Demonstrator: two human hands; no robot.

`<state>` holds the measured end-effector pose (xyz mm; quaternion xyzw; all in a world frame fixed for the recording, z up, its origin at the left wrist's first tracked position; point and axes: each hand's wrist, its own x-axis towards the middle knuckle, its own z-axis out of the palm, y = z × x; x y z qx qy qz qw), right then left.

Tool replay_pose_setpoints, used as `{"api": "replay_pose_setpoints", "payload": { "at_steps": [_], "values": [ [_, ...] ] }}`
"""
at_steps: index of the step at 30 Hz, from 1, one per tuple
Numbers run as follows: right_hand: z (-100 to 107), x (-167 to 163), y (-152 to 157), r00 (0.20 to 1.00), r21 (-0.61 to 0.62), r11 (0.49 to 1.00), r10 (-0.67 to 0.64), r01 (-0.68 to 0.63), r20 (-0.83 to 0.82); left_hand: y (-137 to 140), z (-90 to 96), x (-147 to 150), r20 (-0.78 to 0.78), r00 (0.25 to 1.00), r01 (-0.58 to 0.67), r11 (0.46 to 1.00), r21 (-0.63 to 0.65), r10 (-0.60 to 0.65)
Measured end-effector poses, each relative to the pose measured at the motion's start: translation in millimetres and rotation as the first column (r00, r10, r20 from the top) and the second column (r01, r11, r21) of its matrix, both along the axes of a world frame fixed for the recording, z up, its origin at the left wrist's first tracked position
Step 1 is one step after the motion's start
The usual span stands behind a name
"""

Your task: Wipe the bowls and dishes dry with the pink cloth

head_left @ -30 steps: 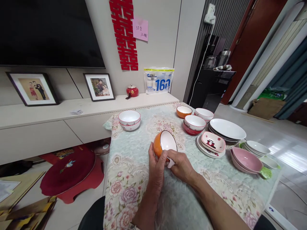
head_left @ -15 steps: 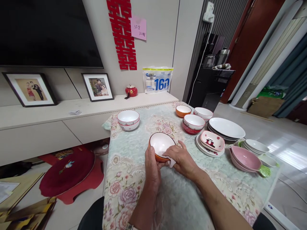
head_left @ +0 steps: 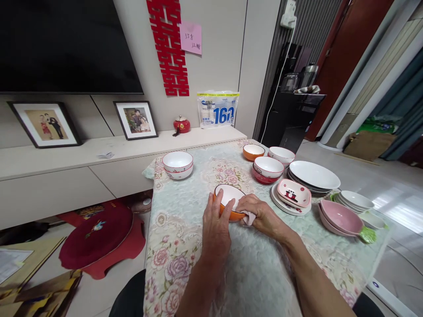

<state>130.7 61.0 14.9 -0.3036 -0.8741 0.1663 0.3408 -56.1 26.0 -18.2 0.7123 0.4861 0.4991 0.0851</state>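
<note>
An orange bowl (head_left: 235, 215) with a white inside and a dark rim is tilted between my hands, low over the table. My left hand (head_left: 215, 226) holds its left side, fingers spread across the near rim and outer wall. My right hand (head_left: 262, 215) pinches a white cloth (head_left: 250, 218) against the bowl's right edge. Part of this hand's grip is hidden behind the bowl and cloth.
Two stacked white bowls (head_left: 178, 162) stand at the back left. On the right are another orange bowl (head_left: 253, 152), red-rimmed bowls (head_left: 268, 168), small plates (head_left: 291, 210), a large plate stack (head_left: 313, 174) and pink bowls (head_left: 342, 215). A floral cloth (head_left: 172, 264) covers the table.
My left hand has shifted its hold, its fingers now spread over the bowl's near rim and side. The bowl has turned and moved slightly right, with the right hand and cloth following.
</note>
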Motion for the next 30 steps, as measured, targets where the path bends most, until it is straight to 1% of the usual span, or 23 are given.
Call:
{"api": "replay_pose_setpoints", "payload": {
  "at_steps": [2, 4, 6, 8, 10, 12, 14, 17, 19, 21, 23, 25, 27, 29, 30],
  "values": [
    [-5.0, 1.6, 2.8, 0.999, -0.003, 1.0, -0.001, 0.001, -0.033, -0.8, -1.2, 0.0, -0.056, 0.998, -0.018, 1.0, 0.01, 0.019],
    [-6.7, 3.0, 4.1, 0.999, -0.03, 0.999, -0.012, 0.01, -0.053, -2.0, 0.4, -0.7, -0.104, 0.994, -0.032, 0.999, 0.016, 0.034],
    [-3.1, 3.9, 2.9, 0.997, -0.083, 0.996, -0.032, 0.027, -0.063, -3.6, 3.1, -1.2, -0.141, 0.989, -0.038, 0.999, 0.015, 0.039],
    [4.8, 4.3, -0.3, 0.996, -0.147, 0.989, -0.04, 0.028, -0.074, -5.2, 5.0, -0.5, -0.147, 0.988, -0.039, 0.999, 0.017, 0.041],
    [13.4, 3.1, -4.4, 0.994, -0.202, 0.979, -0.024, 0.002, -0.11, -6.5, 5.6, 1.5, -0.115, 0.991, -0.07, 0.997, 0.029, 0.073],
    [19.4, -0.7, -9.0, 0.981, -0.219, 0.975, -0.015, -0.029, -0.195, -7.8, 6.0, 4.0, -0.058, 0.992, -0.106, 0.994, 0.035, 0.108],
    [22.1, -7.8, -14.3, 0.95, -0.202, 0.979, -0.031, -0.034, -0.311, -9.5, 7.4, 6.6, 0.021, 0.992, -0.127, 0.992, 0.02, 0.127],
    [23.8, -22.7, -24.0, 0.898, -0.131, 0.991, -0.056, -0.001, -0.436, -13.5, 12.7, 10.4, 0.177, 0.978, -0.102, 0.994, -0.033, 0.106],
    [25.8, -32.1, -30.3, 0.895, -0.047, 0.999, -0.046, 0.028, -0.443, -17.0, 17.8, 13.6, 0.297, 0.951, -0.067, 0.995, -0.078, 0.087],
    [28.2, -37.8, -34.4, 0.911, 0.037, 0.997, -0.05, 0.071, -0.41, -21.1, 23.4, 17.1, 0.399, 0.914, -0.022, 0.991, -0.135, 0.074],
    [29.3, -38.1, -34.3, 0.914, 0.073, 0.986, -0.108, 0.147, -0.39, -25.5, 28.7, 20.4, 0.452, 0.89, 0.027, 0.979, -0.202, 0.069],
    [27.4, -33.1, -29.3, 0.887, 0.041, 0.971, -0.199, 0.237, -0.417, -29.7, 33.2, 23.0, 0.482, 0.874, 0.084, 0.954, -0.287, 0.068],
    [22.2, -25.0, -20.5, 0.829, -0.038, 0.948, -0.295, 0.316, -0.476, -33.0, 35.8, 25.0, 0.556, 0.828, 0.182, 0.907, -0.381, 0.068],
    [15.0, -17.0, -10.8, 0.749, -0.146, 0.913, -0.397, 0.38, -0.531, -34.9, 36.2, 26.7, 0.678, 0.731, 0.313, 0.844, -0.435, 0.078],
    [11.6, -14.1, -6.8, 0.709, -0.203, 0.891, -0.448, 0.407, -0.546, -35.2, 35.6, 27.4, 0.736, 0.672, 0.373, 0.818, -0.438, 0.088]
  ]
}}
